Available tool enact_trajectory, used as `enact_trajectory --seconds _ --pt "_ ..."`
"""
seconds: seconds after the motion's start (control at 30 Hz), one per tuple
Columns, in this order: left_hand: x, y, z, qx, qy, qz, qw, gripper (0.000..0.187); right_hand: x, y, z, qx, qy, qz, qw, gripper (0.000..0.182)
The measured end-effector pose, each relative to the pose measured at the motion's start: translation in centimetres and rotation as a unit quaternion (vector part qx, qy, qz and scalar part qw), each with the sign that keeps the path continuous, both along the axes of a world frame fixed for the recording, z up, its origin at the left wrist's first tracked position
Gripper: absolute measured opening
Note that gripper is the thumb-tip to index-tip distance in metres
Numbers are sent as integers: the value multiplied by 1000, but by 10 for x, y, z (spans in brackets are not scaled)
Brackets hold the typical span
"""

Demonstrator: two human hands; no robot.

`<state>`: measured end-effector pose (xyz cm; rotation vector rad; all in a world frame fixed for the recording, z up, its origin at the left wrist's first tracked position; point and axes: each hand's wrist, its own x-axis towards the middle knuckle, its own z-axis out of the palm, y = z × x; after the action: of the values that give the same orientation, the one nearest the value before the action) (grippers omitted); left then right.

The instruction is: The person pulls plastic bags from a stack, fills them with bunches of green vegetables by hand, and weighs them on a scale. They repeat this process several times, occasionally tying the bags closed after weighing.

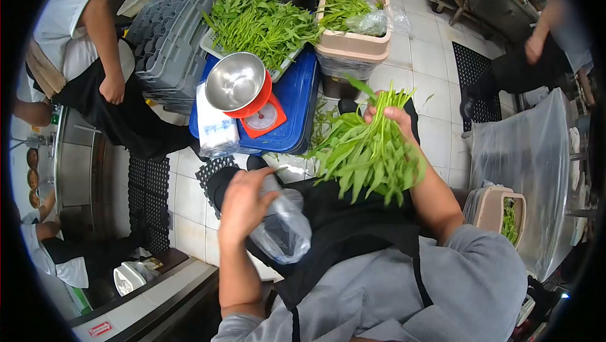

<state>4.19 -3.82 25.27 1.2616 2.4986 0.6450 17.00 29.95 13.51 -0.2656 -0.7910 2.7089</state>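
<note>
A bunch of leafy green stems (369, 153) hangs from my right hand (392, 115), whose fingers wrap round the stalks, leaves pointing down over my lap. My left hand (247, 202) is at a clear plastic bag (284, 225) on my thigh; its thumb and fingers are apart, with the bag just beside and below them. Beyond my hands, a red scale (264, 118) with a steel bowl (235, 81) stands on a blue lid (293, 124). A pack of plastic bags (216, 124) lies left of the scale. More greens (262, 29) fill a white basket behind it.
Grey crates (167, 39) are stacked at the back left, near a standing person. A beige-rimmed bin (353, 45) holds greens and plastic. Another beige bin (499, 212) stands at the right, by a plastic-covered table (524, 171). Other people are at the far left and upper right.
</note>
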Motion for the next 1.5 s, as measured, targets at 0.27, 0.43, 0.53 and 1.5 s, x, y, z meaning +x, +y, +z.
enact_trajectory --seconds 0.27,0.43,0.53,1.5 --pt "-15 -39 33 -66 83 243 964 16 -2 1 18 -87 53 10 995 34" --pt "-33 72 -6 88 77 255 960 24 4 -23 54 -70 21 74 995 46" --pt "-41 139 -34 152 30 238 959 22 1 -35 79 44 -45 125 990 58" --pt "-13 121 -81 245 7 27 969 30 -110 1 -62 144 -5 133 981 22"
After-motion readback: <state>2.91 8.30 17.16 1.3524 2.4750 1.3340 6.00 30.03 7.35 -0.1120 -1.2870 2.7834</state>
